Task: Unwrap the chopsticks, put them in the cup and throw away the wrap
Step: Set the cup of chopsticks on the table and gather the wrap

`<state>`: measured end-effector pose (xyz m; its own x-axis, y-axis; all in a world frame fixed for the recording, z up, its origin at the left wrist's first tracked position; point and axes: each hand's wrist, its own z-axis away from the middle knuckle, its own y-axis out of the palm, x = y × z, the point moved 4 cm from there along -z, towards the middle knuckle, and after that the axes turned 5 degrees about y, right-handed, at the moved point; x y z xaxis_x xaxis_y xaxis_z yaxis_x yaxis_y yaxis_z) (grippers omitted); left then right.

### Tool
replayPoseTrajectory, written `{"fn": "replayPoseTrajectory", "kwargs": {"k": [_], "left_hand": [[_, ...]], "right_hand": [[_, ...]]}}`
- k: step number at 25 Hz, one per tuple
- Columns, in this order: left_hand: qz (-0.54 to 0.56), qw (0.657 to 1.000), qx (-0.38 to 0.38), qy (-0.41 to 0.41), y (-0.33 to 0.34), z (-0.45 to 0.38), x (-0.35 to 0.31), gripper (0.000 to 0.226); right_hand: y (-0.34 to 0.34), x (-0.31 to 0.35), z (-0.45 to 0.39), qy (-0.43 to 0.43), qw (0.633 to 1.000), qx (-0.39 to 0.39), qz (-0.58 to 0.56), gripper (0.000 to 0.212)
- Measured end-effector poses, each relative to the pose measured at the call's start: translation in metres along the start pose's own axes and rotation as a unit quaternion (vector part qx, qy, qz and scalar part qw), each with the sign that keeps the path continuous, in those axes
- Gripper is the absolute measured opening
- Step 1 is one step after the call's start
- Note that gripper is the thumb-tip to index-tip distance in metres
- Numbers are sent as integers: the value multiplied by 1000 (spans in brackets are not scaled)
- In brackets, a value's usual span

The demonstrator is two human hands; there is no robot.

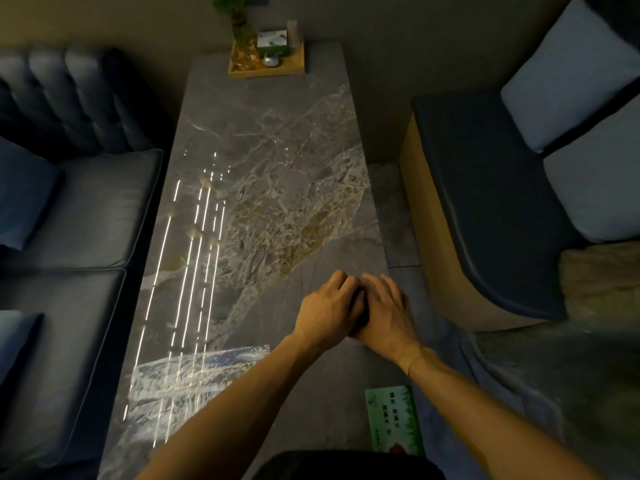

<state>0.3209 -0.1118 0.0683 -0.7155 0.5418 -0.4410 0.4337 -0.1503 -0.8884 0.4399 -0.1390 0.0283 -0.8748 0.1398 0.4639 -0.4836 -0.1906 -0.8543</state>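
Both hands pressed together over the surface's near right edge.

Left hand [327, 306] and right hand [388, 311] touch, fingers curled around something dark; chopsticks and hand state cannot be told. Surface [263, 174] bare mid-length; wooden tray [266, 69] at far edge, green packet [394, 422] near right corner.

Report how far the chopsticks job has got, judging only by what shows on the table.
Done: nothing that shows. No cup, bare chopsticks or discarded wrap is in view on the marble table. In hand: the left hand and right hand are pressed together over the table's right edge around something dark, too hidden to name. Left: apparently unwrapping, putting them in the cup, and binning the wrap.
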Motion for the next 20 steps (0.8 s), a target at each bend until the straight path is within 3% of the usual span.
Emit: {"fn": "replayPoseTrajectory", "kwargs": {"k": [3, 6, 11, 16, 20], "left_hand": [[-27, 1000, 5, -6, -1, 2, 1, 31], [45, 998, 24, -40, 0, 7, 6, 49], [154, 978, -71, -118, -9, 29, 25, 59], [95, 994, -41, -28, 0, 56, 21, 73], [48, 999, 2, 1, 5, 47, 8, 75]], "right_hand": [[-1, 4, -2, -3, 1000, -25, -4, 83], [0, 7, -2, -4, 999, -34, -10, 84], [-1, 9, -2, -3, 999, -49, -7, 92], [-2, 13, -1, -20, 999, -36, -10, 92], [-2, 13, -1, -17, 1000, -24, -3, 84]]}}
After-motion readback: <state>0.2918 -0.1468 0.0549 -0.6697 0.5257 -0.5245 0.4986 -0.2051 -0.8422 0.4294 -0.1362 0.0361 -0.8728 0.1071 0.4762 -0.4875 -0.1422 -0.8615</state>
